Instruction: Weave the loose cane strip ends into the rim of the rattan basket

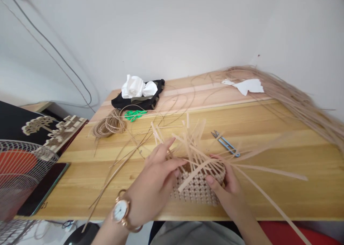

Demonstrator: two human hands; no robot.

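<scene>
A small woven basket (197,190) of pale strips lies at the front edge of the wooden table, with many loose strip ends fanning out of its top. My right hand (228,187) grips the basket's right end, thumb on the near face and fingers behind. At the left end, my left hand (158,173) reaches over the rim with index finger and thumb apart among the strips; its other fingers are mostly hidden. No strip shows clearly pinched in it. Blue-handled thread snips (227,144) lie behind the basket to the right.
A coil of cane (109,125), a green bundle (134,115) and a black bag (137,103) with white tissue (133,87) are back left. Long strips (295,98) and torn paper (248,86) lie back right. A phone (44,189) and wire fan (24,173) stand left.
</scene>
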